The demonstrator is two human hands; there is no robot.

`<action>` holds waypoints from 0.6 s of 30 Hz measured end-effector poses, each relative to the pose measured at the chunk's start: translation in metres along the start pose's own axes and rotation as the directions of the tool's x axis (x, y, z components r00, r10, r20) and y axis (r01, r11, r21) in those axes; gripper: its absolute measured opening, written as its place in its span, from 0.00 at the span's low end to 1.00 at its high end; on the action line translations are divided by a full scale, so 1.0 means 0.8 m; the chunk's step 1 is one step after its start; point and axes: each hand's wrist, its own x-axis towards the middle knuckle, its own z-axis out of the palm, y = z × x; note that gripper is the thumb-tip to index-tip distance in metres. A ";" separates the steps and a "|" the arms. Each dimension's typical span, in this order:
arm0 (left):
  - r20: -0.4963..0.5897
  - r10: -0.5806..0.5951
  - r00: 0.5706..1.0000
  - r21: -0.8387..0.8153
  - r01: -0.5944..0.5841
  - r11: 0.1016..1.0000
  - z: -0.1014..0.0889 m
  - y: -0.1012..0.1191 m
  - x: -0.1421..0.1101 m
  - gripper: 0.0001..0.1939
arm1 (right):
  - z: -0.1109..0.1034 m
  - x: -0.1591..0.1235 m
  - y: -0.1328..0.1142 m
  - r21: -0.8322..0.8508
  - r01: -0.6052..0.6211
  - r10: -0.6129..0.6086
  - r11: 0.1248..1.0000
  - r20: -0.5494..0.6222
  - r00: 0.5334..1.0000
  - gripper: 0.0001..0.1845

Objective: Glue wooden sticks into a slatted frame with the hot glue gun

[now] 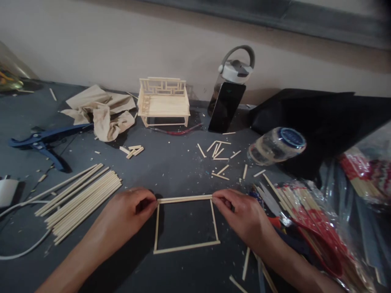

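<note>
A rectangular frame of thin wooden sticks (187, 246) lies flat on the dark table in front of me. Along its far side two wooden sticks (185, 199) run close together, side by side. My left hand (130, 209) pinches their left end between thumb and fingers, at the frame's far left corner. At the far right corner, my right hand (244, 211) pinches the other end the same way. Which of the two sticks each hand grips is hidden by the fingertips. A bundle of longer sticks (84, 203) lies left of my left hand.
A miniature wooden bench (165, 101) stands at the back, near crumpled paper (104, 110) and a blue cutter (49, 140). A phone (227, 108) leans on a bottle (236, 71). Short stick pieces (217, 150), a jar (276, 145), scissors (271, 201) and plastic-wrapped sticks (314, 207) lie rightward.
</note>
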 end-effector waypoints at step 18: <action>-0.021 0.056 0.998 0.030 -0.055 0.998 0.004 -0.004 0.002 0.13 | -0.002 0.010 0.002 -0.052 0.058 -0.053 0.997 0.091 0.994 0.13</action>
